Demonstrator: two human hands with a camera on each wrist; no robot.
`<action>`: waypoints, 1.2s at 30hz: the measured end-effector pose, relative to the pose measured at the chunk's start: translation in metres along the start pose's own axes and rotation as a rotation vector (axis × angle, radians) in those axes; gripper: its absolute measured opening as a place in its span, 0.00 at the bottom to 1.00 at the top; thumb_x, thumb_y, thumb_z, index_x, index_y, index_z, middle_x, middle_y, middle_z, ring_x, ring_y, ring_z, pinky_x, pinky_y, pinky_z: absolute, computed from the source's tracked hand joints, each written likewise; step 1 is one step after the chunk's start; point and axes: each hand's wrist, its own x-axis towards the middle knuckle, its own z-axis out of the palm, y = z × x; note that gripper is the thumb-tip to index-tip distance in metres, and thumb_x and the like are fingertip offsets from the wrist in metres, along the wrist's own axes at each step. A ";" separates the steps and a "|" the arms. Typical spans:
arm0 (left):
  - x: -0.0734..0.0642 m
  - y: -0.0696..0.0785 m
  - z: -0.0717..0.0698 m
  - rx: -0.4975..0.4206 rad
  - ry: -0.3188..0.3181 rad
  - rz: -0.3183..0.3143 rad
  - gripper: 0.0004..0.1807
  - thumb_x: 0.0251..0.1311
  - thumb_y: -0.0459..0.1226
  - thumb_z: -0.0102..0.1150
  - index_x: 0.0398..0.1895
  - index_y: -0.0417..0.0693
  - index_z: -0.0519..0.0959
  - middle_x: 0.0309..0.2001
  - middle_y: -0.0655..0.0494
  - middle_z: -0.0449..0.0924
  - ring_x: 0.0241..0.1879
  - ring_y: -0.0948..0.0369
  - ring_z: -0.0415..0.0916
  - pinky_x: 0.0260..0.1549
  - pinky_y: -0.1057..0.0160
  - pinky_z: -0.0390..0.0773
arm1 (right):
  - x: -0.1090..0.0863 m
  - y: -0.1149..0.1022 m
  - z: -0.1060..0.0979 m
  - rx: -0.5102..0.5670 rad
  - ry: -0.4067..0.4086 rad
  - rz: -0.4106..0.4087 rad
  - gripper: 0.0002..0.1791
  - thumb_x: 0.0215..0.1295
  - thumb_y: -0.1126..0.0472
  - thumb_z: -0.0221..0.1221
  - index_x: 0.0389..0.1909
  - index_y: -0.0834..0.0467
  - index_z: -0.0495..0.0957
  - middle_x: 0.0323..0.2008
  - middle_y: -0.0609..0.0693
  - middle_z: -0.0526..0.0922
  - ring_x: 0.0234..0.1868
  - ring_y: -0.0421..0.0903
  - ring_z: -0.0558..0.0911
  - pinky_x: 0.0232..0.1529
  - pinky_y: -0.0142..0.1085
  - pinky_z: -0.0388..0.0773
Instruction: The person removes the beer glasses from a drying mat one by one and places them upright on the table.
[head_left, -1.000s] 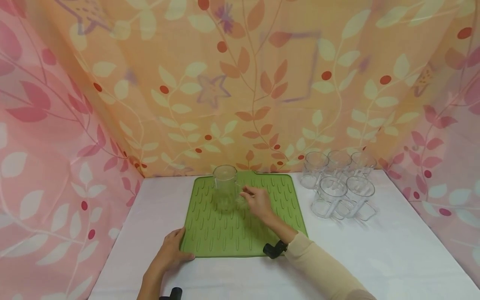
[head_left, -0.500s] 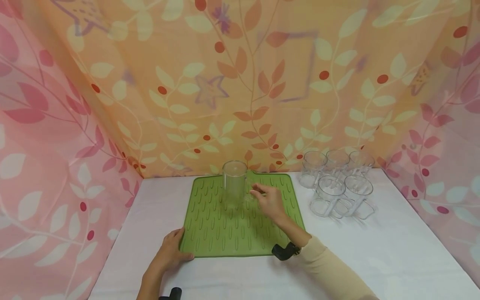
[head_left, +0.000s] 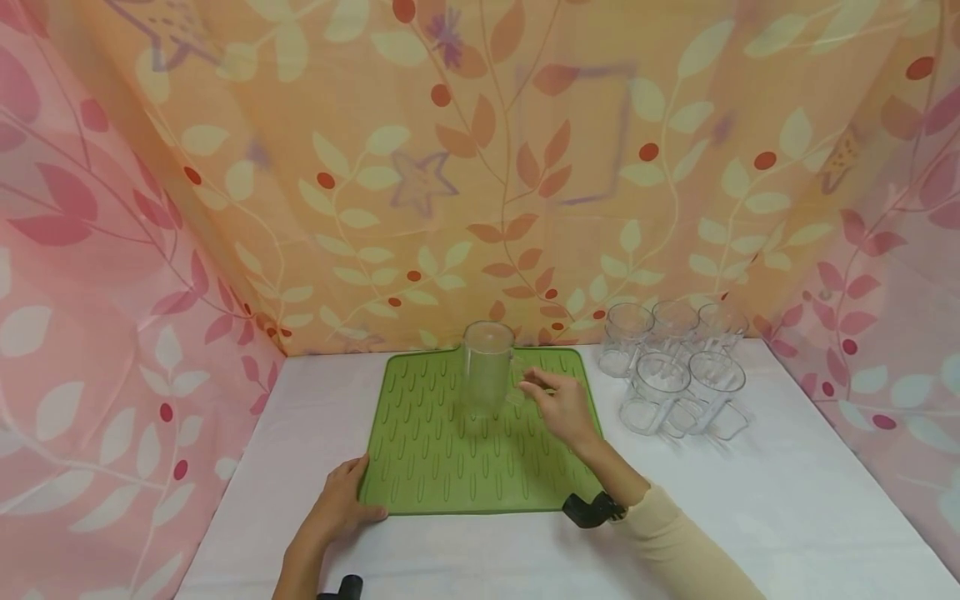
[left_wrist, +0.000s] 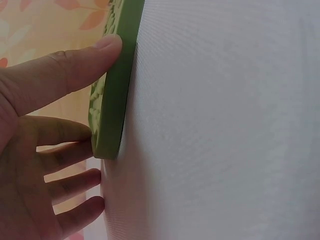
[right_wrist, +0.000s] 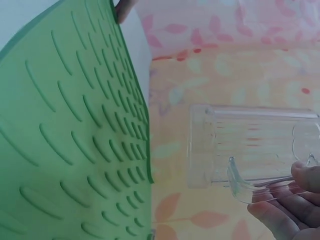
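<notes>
A clear glass mug [head_left: 487, 371] is upright above the back part of the green ridged mat [head_left: 427, 467]. My right hand [head_left: 561, 407] pinches its handle between thumb and fingers, as the right wrist view also shows. In that view the mug's thick base [right_wrist: 200, 145] stands apart from the mat's surface. My left hand [head_left: 343, 500] rests at the mat's near left corner. Its thumb [left_wrist: 70, 75] touches the front edge, while the fingertips touch or lie close to the left side, loosely extended.
Several similar glass mugs [head_left: 663, 375] stand grouped at the table's back right, handles mostly towards the right or front. A white cloth [head_left: 787, 517] covers the table. Patterned fabric [head_left: 360, 208] hangs behind and along both sides.
My right hand has carried the mug rightward over the mat, and slightly towards the back. The left hand has stayed at the mat's corner.
</notes>
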 end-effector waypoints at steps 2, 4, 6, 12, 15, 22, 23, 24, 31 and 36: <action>0.000 0.000 0.000 0.001 -0.001 0.001 0.57 0.38 0.40 0.78 0.72 0.30 0.56 0.68 0.33 0.62 0.68 0.36 0.56 0.65 0.34 0.62 | -0.001 -0.001 -0.005 -0.014 0.005 -0.005 0.07 0.59 0.66 0.66 0.36 0.65 0.86 0.30 0.58 0.88 0.34 0.53 0.87 0.26 0.26 0.77; 0.000 0.000 0.000 -0.002 -0.002 0.001 0.57 0.39 0.40 0.78 0.72 0.30 0.56 0.68 0.34 0.62 0.68 0.36 0.56 0.65 0.34 0.61 | -0.002 -0.001 -0.010 -0.027 0.011 -0.007 0.07 0.58 0.66 0.66 0.36 0.64 0.86 0.29 0.57 0.88 0.34 0.53 0.87 0.26 0.26 0.76; 0.000 0.000 0.000 -0.005 -0.004 0.000 0.57 0.39 0.39 0.78 0.72 0.30 0.56 0.68 0.34 0.62 0.68 0.36 0.56 0.65 0.34 0.61 | -0.004 0.000 -0.015 -0.041 0.020 -0.007 0.07 0.58 0.66 0.66 0.37 0.64 0.86 0.29 0.56 0.88 0.33 0.53 0.87 0.25 0.26 0.76; 0.001 0.000 0.000 -0.003 -0.012 -0.013 0.57 0.39 0.39 0.78 0.72 0.31 0.56 0.68 0.34 0.62 0.69 0.36 0.56 0.65 0.34 0.61 | -0.011 0.007 -0.023 -0.050 0.039 -0.011 0.08 0.56 0.67 0.67 0.37 0.65 0.86 0.29 0.57 0.88 0.33 0.52 0.87 0.27 0.25 0.78; 0.001 -0.001 0.001 -0.004 -0.012 -0.016 0.57 0.39 0.39 0.78 0.72 0.31 0.56 0.68 0.34 0.62 0.69 0.36 0.56 0.65 0.34 0.61 | -0.014 0.011 -0.026 -0.058 0.040 -0.016 0.07 0.56 0.68 0.67 0.36 0.65 0.86 0.28 0.56 0.88 0.32 0.50 0.87 0.27 0.25 0.79; 0.001 -0.001 0.001 0.001 -0.009 -0.011 0.57 0.39 0.40 0.79 0.72 0.31 0.57 0.69 0.34 0.62 0.69 0.36 0.55 0.65 0.34 0.61 | -0.020 0.018 -0.030 -0.066 0.017 0.016 0.07 0.57 0.68 0.66 0.36 0.66 0.86 0.28 0.56 0.88 0.32 0.47 0.87 0.28 0.27 0.81; 0.001 -0.001 0.001 0.002 -0.009 -0.012 0.57 0.39 0.40 0.79 0.72 0.31 0.57 0.68 0.34 0.62 0.69 0.36 0.55 0.65 0.34 0.61 | -0.020 0.018 -0.031 -0.059 0.015 0.025 0.07 0.58 0.68 0.66 0.36 0.67 0.85 0.28 0.56 0.88 0.32 0.47 0.87 0.29 0.27 0.82; 0.001 -0.001 0.000 0.002 -0.010 -0.013 0.57 0.38 0.40 0.79 0.72 0.31 0.57 0.68 0.34 0.62 0.69 0.36 0.55 0.65 0.34 0.61 | -0.021 0.018 -0.031 -0.054 0.014 0.033 0.07 0.58 0.68 0.66 0.36 0.67 0.85 0.28 0.56 0.88 0.32 0.47 0.87 0.30 0.27 0.82; 0.002 -0.001 0.000 0.004 -0.013 -0.015 0.57 0.38 0.40 0.79 0.72 0.31 0.57 0.68 0.34 0.62 0.69 0.36 0.56 0.64 0.34 0.62 | -0.024 0.020 -0.032 -0.056 -0.005 0.049 0.07 0.58 0.68 0.65 0.37 0.67 0.85 0.28 0.55 0.88 0.30 0.38 0.85 0.31 0.27 0.83; 0.002 -0.001 0.000 -0.003 -0.013 -0.009 0.58 0.37 0.40 0.79 0.72 0.30 0.57 0.68 0.34 0.62 0.69 0.35 0.56 0.65 0.34 0.62 | -0.025 0.022 -0.031 -0.056 -0.018 0.045 0.06 0.59 0.68 0.65 0.36 0.65 0.85 0.28 0.53 0.88 0.30 0.43 0.86 0.32 0.28 0.83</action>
